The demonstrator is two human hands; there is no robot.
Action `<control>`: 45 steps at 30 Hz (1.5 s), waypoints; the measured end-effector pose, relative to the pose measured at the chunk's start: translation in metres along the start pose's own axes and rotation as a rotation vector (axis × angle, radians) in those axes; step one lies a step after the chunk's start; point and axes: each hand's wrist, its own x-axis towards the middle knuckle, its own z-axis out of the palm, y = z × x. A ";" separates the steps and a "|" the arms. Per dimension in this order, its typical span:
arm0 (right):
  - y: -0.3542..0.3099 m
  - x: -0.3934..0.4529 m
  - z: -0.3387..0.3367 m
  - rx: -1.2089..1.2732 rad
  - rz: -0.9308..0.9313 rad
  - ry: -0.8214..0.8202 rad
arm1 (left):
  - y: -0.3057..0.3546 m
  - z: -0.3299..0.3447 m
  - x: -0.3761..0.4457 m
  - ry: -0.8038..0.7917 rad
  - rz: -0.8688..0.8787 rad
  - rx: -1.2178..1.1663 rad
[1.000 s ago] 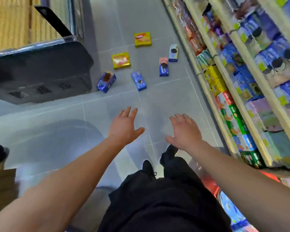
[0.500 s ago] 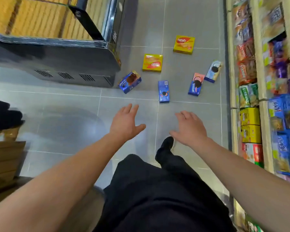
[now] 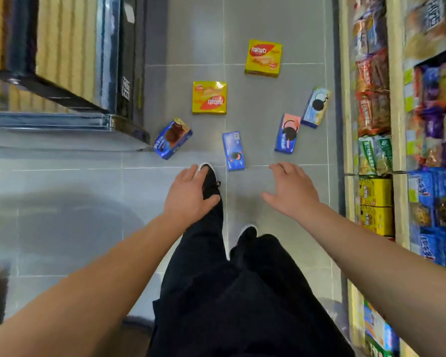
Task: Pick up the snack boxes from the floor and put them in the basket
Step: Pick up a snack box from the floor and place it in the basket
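Several snack boxes lie on the grey tiled floor ahead of me. Two yellow wafer boxes, one far (image 3: 263,57) and one nearer (image 3: 209,97), lie behind the others. A blue chocolate box (image 3: 172,138) rests by the freezer corner. A small blue cookie box (image 3: 233,150) lies just past my front shoe. To the right lie a blue-and-pink cookie box (image 3: 287,134) and a pale blue cookie box (image 3: 316,106). My left hand (image 3: 189,195) and my right hand (image 3: 290,190) hover open above the floor, short of the boxes, holding nothing. No basket is in view.
A dark chest freezer (image 3: 62,104) fills the upper left, its corner close to the blue chocolate box. Shelves stocked with snack packs (image 3: 397,140) run along the right side. My legs in black trousers and black shoes (image 3: 211,184) stand on the aisle floor.
I have stepped forward along the aisle, so the boxes lie closer and more directly ahead. My left foot is now in front, under my left hand. Both hands stay open and empty.
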 end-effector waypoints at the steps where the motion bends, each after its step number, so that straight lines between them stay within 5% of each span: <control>1: -0.001 0.014 -0.002 0.024 0.017 -0.009 | 0.000 0.000 0.018 -0.017 0.024 -0.005; 10: 0.012 0.198 0.047 0.207 0.188 -0.126 | -0.026 0.059 0.234 -0.226 0.025 -0.008; 17: 0.049 0.367 0.172 0.271 0.160 -0.287 | -0.085 0.186 0.363 -0.318 -0.048 -0.010; 21: 0.068 0.451 0.258 0.460 0.297 -0.333 | -0.113 0.269 0.429 -0.377 -0.100 -0.023; 24: 0.083 0.486 0.324 0.632 0.455 -0.344 | -0.132 0.325 0.472 -0.409 -0.099 -0.015; 30: 0.092 0.506 0.399 0.847 0.468 -0.372 | -0.146 0.388 0.496 -0.480 -0.159 -0.249; 36: 0.088 0.481 0.379 0.988 0.472 -0.332 | -0.122 0.366 0.467 -0.467 -0.291 -0.630; 42: 0.086 0.398 0.270 0.978 0.461 -0.365 | -0.053 0.254 0.431 -0.450 -0.248 -0.609; 45: 0.101 0.353 0.197 0.977 0.541 -0.176 | -0.010 0.183 0.398 -0.504 -0.174 -0.518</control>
